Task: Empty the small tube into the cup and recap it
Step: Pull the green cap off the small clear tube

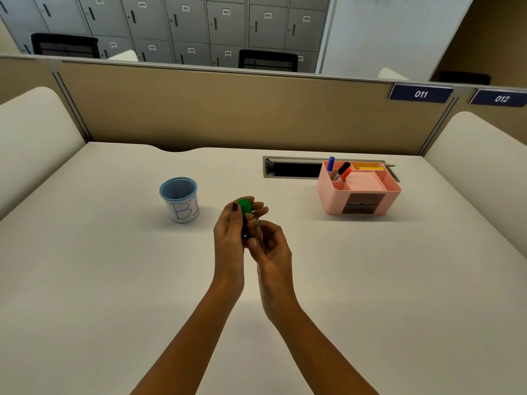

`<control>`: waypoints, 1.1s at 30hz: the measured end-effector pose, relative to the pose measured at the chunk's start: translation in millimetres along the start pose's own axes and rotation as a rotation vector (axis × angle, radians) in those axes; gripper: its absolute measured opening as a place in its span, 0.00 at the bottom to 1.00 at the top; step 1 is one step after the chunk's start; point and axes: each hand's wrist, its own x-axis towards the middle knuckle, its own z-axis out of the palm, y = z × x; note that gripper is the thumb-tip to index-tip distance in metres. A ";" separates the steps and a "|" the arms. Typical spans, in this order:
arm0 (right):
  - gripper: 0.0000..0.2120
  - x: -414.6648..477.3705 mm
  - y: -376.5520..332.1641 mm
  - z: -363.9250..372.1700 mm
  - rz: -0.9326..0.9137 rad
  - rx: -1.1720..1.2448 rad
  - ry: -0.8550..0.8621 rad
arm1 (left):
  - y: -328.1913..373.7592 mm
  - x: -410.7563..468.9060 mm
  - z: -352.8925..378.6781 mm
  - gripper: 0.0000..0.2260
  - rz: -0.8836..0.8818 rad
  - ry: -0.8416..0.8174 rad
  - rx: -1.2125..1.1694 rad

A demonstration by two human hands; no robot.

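Observation:
Both hands meet above the middle of the desk. My right hand grips the body of a small clear tube that stands roughly upright. The tube's green cap sits at its top, and the fingers of my left hand are closed around that cap. Fingers hide most of the tube, so I cannot tell whether the cap is tight or loose. The cup, a blue mesh pot wrapped in white paper with "B1" written on it, stands upright on the desk to the left of my hands.
A pink desk organiser with markers in it stands at the back right, in front of a cable slot. A tan partition closes off the desk's far edge. Cushioned dividers flank both sides.

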 end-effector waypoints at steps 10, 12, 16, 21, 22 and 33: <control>0.22 7.1 -9.1 -3.1 -0.164 -0.142 -0.064 | 4.5 3.0 6.5 0.18 -0.040 0.009 0.062; 0.21 7.2 -10.3 -1.7 -0.209 -0.214 -0.076 | 6.6 2.6 8.8 0.17 -0.048 0.010 0.058; 0.23 7.5 -11.2 0.0 -0.248 -0.271 -0.077 | 9.5 1.3 12.2 0.15 -0.068 0.013 0.035; 0.20 7.5 -9.8 -1.5 -0.240 -0.278 -0.068 | 10.6 -1.3 14.6 0.17 -0.075 0.013 0.051; 0.19 7.7 -8.7 -2.3 -0.232 -0.277 -0.068 | 10.9 -1.8 15.5 0.17 -0.074 0.014 0.058; 0.24 3.7 -7.5 -0.8 -0.231 -0.287 -0.075 | 16.8 -0.3 15.6 0.16 -0.107 0.050 0.025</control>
